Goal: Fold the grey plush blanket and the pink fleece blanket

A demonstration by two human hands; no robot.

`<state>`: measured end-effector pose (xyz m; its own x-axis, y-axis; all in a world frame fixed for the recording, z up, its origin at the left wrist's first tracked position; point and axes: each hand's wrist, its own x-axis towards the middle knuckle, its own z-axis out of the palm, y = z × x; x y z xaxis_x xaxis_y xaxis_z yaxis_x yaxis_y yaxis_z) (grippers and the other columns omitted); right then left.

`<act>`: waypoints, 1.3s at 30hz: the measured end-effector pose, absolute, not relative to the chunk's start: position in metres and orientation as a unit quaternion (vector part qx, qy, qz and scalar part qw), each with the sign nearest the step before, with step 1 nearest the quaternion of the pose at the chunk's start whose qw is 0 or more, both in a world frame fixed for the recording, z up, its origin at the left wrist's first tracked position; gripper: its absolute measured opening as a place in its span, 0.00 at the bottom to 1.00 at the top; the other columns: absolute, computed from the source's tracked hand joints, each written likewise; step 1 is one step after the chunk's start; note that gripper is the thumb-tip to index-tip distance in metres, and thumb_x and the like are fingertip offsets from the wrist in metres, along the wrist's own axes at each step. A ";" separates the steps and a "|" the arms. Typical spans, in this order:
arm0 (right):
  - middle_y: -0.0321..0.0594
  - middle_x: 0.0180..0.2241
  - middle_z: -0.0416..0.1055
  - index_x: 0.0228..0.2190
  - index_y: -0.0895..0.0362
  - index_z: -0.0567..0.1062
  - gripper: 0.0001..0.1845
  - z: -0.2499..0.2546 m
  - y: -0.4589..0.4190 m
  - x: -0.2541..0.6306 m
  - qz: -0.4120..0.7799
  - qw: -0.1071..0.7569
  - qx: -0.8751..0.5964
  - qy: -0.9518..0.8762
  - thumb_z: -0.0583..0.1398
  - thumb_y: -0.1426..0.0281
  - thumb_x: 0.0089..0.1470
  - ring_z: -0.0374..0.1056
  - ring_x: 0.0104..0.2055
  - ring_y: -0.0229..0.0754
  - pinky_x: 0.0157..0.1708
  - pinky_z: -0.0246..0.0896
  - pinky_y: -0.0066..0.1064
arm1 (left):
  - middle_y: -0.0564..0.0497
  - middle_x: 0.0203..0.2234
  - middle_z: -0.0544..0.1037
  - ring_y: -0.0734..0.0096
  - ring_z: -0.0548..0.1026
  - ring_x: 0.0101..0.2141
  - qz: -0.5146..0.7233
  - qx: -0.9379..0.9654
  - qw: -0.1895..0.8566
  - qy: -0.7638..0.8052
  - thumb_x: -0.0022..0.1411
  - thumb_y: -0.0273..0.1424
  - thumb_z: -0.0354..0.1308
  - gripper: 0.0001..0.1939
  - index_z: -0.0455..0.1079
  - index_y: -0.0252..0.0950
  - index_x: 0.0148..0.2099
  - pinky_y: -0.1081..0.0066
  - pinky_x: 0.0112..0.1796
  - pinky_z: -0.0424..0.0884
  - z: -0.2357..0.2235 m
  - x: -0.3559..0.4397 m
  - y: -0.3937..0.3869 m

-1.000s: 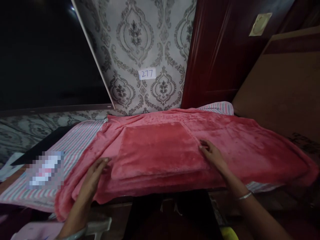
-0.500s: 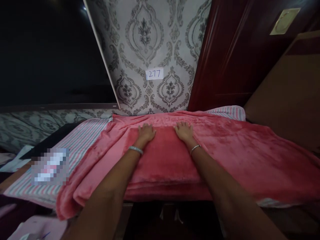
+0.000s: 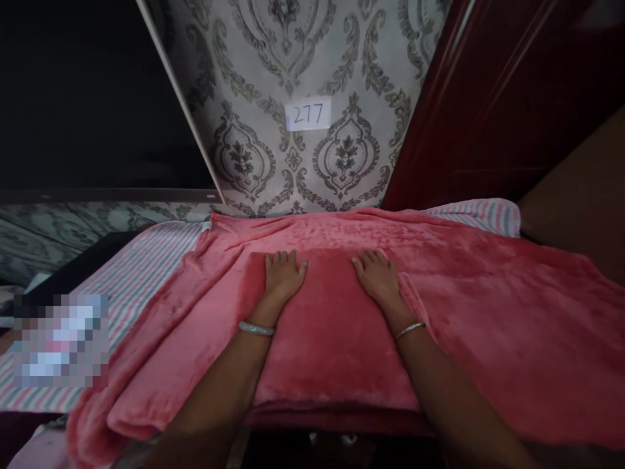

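A plush pink-red blanket (image 3: pixel 488 312) is spread over the surface in front of me, with a thick rectangular folded part (image 3: pixel 336 332) at its middle. Flat on the far left of that folded part rests my left hand (image 3: pixel 284 275), fingers stretched away from me. My right hand (image 3: pixel 377 277) lies palm down near the far right corner, its fingers also extended. Both hands touch the plush fabric without gripping it. Each wrist wears a bracelet. The near edge of the folded part shows stacked layers.
A striped cloth (image 3: pixel 146 267) lies under the blanket, showing at left and far right. A large dark screen (image 3: pixel 92 98) stands at the back left. Behind are patterned wallpaper with a paper label (image 3: pixel 308 114) reading 277, and a dark red wooden panel (image 3: pixel 512 104).
Both hands went from the sides of the folded part to its far top, where they now lie flat. The camera view has moved closer to the blanket.
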<state>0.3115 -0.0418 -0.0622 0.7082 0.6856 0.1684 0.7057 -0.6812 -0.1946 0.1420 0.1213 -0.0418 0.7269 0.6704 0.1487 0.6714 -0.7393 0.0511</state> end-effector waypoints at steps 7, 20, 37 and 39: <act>0.47 0.63 0.68 0.60 0.57 0.71 0.28 -0.067 -0.044 0.313 -0.048 0.115 -0.915 -0.384 0.43 0.60 0.71 0.56 0.67 0.53 0.63 0.52 0.50 | 0.38 0.59 0.74 0.48 0.66 0.61 -0.088 -0.927 -0.019 -0.363 0.73 0.45 0.42 0.30 0.65 0.33 0.67 0.47 0.64 0.55 -0.042 0.137 0.119; 0.48 0.64 0.66 0.61 0.58 0.70 0.28 -0.063 -0.045 0.310 -0.046 0.127 -0.913 -0.386 0.43 0.61 0.70 0.56 0.66 0.53 0.63 0.51 0.50 | 0.38 0.61 0.72 0.47 0.63 0.65 -0.107 -0.891 -0.022 -0.440 0.74 0.41 0.42 0.25 0.69 0.38 0.63 0.39 0.64 0.52 -0.029 0.116 0.140; 0.48 0.62 0.69 0.58 0.57 0.72 0.26 -0.053 -0.048 0.307 -0.033 0.154 -0.914 -0.375 0.44 0.61 0.71 0.58 0.65 0.51 0.63 0.51 0.47 | 0.36 0.60 0.73 0.45 0.68 0.60 -0.064 -0.887 -0.038 -0.456 0.74 0.42 0.38 0.28 0.69 0.33 0.63 0.42 0.58 0.64 -0.022 0.114 0.142; 0.48 0.63 0.67 0.60 0.57 0.71 0.27 -0.047 -0.049 0.305 -0.021 0.157 -0.914 -0.374 0.44 0.61 0.71 0.57 0.66 0.51 0.63 0.51 0.48 | 0.34 0.61 0.72 0.43 0.67 0.61 -0.063 -0.886 -0.042 -0.457 0.74 0.41 0.38 0.29 0.68 0.32 0.64 0.40 0.60 0.61 -0.014 0.113 0.139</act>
<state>0.3052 -0.0493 -0.0471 0.7198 0.6767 0.1549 0.6896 -0.6714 -0.2714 0.1127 0.1395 -0.0138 0.5753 0.8147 0.0729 0.8041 -0.5797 0.1320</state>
